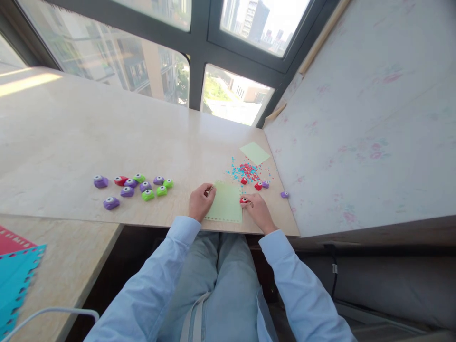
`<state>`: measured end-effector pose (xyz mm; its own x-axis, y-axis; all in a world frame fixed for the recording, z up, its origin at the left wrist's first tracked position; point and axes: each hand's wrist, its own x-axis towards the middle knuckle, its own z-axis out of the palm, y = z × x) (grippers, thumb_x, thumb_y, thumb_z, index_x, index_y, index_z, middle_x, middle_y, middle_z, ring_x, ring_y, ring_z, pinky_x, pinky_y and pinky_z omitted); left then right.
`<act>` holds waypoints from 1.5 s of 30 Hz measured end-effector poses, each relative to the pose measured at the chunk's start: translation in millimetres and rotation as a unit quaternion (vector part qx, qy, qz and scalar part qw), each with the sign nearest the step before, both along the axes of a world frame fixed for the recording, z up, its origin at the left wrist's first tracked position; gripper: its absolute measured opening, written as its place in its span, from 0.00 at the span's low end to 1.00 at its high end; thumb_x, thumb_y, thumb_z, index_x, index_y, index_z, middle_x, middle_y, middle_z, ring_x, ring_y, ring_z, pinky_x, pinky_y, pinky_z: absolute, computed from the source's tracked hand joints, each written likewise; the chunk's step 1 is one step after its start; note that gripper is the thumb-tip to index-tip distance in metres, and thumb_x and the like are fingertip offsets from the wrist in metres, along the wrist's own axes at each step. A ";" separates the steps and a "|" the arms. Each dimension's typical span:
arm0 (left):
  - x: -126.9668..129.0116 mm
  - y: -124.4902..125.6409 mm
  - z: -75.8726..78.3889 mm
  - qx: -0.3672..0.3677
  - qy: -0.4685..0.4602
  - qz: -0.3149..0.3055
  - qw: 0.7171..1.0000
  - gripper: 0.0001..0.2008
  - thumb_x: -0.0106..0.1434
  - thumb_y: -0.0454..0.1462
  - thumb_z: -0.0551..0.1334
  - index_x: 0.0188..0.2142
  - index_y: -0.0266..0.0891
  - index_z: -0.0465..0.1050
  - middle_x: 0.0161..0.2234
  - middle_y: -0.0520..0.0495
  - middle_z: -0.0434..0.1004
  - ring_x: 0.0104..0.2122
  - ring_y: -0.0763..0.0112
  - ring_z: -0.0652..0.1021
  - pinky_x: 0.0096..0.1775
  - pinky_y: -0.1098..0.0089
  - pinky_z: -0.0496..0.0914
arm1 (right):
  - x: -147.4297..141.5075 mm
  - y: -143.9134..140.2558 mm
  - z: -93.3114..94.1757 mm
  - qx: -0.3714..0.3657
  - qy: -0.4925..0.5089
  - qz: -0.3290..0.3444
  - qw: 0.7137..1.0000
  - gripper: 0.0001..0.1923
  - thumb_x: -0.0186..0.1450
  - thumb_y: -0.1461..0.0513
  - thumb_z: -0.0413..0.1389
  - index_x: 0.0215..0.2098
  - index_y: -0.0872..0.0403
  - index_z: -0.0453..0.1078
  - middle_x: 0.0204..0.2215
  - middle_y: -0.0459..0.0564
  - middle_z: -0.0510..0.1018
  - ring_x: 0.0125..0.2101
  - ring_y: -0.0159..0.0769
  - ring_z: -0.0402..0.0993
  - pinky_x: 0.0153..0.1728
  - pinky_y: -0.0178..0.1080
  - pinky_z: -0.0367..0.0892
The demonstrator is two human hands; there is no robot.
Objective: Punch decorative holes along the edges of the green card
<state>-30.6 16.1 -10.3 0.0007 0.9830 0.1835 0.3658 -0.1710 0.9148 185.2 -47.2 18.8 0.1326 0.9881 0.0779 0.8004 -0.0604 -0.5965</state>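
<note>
A light green sheet of paper lies before me, with small punched holes along its bottom edge. My left hand is closed at the sheet's upper left, thumb and finger pinched on its edge. At the right edge, my right hand grips a small red craft punch set against the paper. Just beyond are two more red punches, one nearer and one farther right, beside a purple punch. A pile of red and blue paper bits is spread behind them.
Several purple, green and red punches stand to the left. Another green sheet lies behind the bits, and a purple punch sits by the right wall. Blue punched paper and a white cable are at lower left.
</note>
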 end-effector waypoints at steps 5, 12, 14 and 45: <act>0.1 0.2 -0.2 -0.006 -0.002 0.004 1.000 0.09 0.61 0.41 0.60 0.35 0.39 0.76 0.29 0.50 0.78 0.25 0.72 0.72 0.31 0.71 0.64 | 29.0 7.6 -3.3 0.058 0.010 -0.061 0.996 0.11 0.58 0.64 0.57 0.39 0.52 0.78 0.40 0.52 0.73 0.33 0.37 0.71 0.45 0.45 0.68; 0.1 1.2 -3.7 -0.019 -0.002 0.000 1.000 0.10 0.62 0.42 0.60 0.37 0.39 0.76 0.31 0.49 0.80 0.25 0.72 0.73 0.31 0.71 0.64 | 28.1 -3.9 -3.0 0.111 0.266 -0.116 0.951 0.19 0.58 0.50 0.60 0.42 0.54 0.73 0.38 0.53 0.78 0.34 0.38 0.72 0.36 0.41 0.69; 0.1 0.9 -3.0 -0.028 0.005 -0.006 1.000 0.12 0.62 0.43 0.61 0.40 0.39 0.77 0.31 0.49 0.80 0.26 0.72 0.74 0.32 0.70 0.65 | 18.5 -12.7 -5.2 0.100 0.338 -0.133 0.926 0.22 0.57 0.48 0.62 0.43 0.54 0.72 0.36 0.52 0.78 0.35 0.37 0.73 0.32 0.38 0.69; -17.6 -19.4 10.1 -0.112 -0.229 -0.257 0.932 0.25 0.60 0.52 0.66 0.48 0.35 0.75 0.30 0.46 0.79 0.26 0.71 0.77 0.30 0.70 0.69 | -74.2 -6.9 11.8 0.201 0.230 0.137 0.942 0.10 0.67 0.62 0.56 0.43 0.47 0.79 0.45 0.51 0.79 0.48 0.36 0.75 0.52 0.41 0.70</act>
